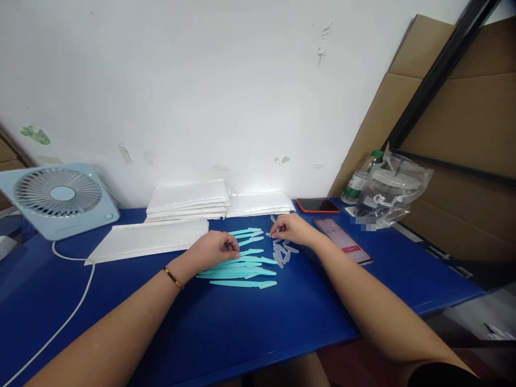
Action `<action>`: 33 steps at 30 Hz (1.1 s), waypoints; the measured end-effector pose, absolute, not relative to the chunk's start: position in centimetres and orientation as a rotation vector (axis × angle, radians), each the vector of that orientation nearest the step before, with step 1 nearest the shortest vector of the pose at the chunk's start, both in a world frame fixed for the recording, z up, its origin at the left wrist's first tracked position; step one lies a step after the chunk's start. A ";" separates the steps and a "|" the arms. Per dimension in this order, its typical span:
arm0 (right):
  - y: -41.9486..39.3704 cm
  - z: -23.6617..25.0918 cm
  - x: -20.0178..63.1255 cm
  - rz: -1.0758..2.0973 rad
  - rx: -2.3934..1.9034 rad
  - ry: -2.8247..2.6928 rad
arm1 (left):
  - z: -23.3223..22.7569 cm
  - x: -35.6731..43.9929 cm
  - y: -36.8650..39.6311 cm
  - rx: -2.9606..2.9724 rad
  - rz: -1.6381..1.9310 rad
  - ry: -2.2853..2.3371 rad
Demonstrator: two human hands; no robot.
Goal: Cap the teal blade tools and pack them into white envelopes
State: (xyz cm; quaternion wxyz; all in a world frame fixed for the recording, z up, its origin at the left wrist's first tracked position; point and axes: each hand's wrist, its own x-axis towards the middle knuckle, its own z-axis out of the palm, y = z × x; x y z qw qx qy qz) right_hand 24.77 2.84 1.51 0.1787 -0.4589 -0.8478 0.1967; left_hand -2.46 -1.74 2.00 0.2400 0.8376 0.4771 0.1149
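Desk fan (pixel 60 198): upper left of frame, on blue table (pixel 250 333); white cord trailing toward lower left.
White packets (pixel 187 200): stacked at wall, centre-left; one flat packet (pixel 149 239) lower left of stack.
Left hand (pixel 213 249): centre frame, fingers curled together, resting on teal stick pile; grip on any one piece not discernible.
Teal plastic sticks (pixel 242 266): centre, just right of left hand; long axes running left-right, paler tips toward right.
Handling, judged: light, thin, stiff, likely slippery; best pinched mid-shaft.
Clear caps (pixel 282 253): small heap right of sticks.
Right hand (pixel 291 228): fingertips pinched together over caps; contents too small to tell.
Phones (pixel 342 239): right of centre.
Bagged bottle (pixel 382 193): upper right.
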 end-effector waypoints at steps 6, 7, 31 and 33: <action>2.3 1.5 24.2 0.644 -1.262 -2.432 | 1.7 -2.1 -1.8 2.278 0.350 1.444; 2.2 1.6 24.1 0.630 -1.250 -2.429 | 1.7 -2.1 -1.9 2.292 0.347 1.449; 2.1 1.7 24.6 0.799 -1.260 -2.423 | 1.7 -2.2 -2.1 2.325 0.308 1.494; 2.2 1.7 24.7 0.808 -1.274 -2.418 | 1.7 -2.2 -2.1 2.315 0.289 1.493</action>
